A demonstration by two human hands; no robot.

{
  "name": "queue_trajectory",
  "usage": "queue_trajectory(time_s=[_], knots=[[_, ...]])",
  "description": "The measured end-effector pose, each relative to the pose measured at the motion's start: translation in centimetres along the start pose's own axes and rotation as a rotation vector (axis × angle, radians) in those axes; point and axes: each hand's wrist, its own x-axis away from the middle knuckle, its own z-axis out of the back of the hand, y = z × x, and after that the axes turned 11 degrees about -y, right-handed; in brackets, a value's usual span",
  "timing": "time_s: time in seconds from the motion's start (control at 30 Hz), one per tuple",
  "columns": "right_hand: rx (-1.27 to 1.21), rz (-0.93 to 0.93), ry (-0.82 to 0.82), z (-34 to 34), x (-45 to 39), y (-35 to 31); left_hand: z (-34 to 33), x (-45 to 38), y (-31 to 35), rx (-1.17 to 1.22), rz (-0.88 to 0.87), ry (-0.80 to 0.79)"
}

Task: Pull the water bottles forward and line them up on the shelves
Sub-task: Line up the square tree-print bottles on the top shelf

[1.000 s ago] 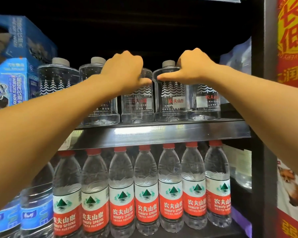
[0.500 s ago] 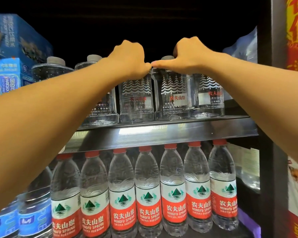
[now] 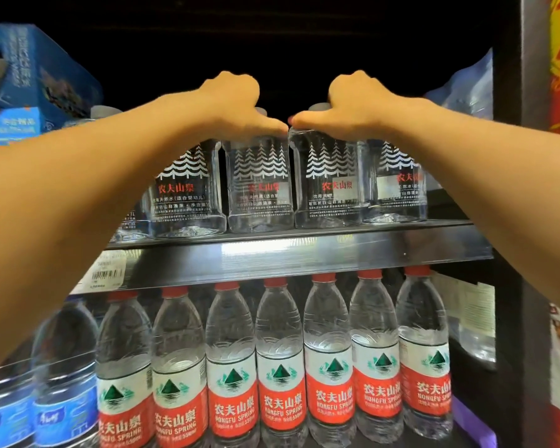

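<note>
Several square clear bottles with white tree prints stand in a row at the front of the upper shelf (image 3: 304, 253). My left hand (image 3: 236, 105) grips the top of the middle-left bottle (image 3: 259, 185), fingers curled over its shoulder. My right hand (image 3: 346, 108) grips the top of the middle-right bottle (image 3: 327, 185), whose grey cap shows under the fingers. The two thumbs almost touch. Another tree-print bottle (image 3: 185, 192) stands to the left and one (image 3: 398, 189) to the right. My arms hide the far-left bottles.
Below, a row of red-capped, red-label bottles (image 3: 282, 367) fills the lower shelf, with blue-label bottles (image 3: 62, 383) at the left. Blue cartons (image 3: 36, 79) sit at the upper left. A black upright (image 3: 511, 156) and red posters bound the right side. Wrapped bottles (image 3: 466, 85) lie behind.
Both hands have risen onto the bottle tops and drawn together. The two gripped bottles stand nearer the shelf front, and the view has moved closer.
</note>
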Motion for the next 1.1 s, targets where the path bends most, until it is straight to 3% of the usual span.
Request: queue_trajectory(time_s=[0.43,1.0,1.1], knots=[[-0.003,-0.028,0.088,-1.1,-0.2,0.7,0.4,0.5,-0.4,0.061,-0.009,0.009],[0.034,-0.030,0.067,-2.4,0.2,0.4,-0.2,0.9,0.4,0.101,0.077,0.044],[-0.018,-0.057,0.089,-1.7,0.2,0.7,-0.7,1.3,1.1,0.015,0.085,0.173]])
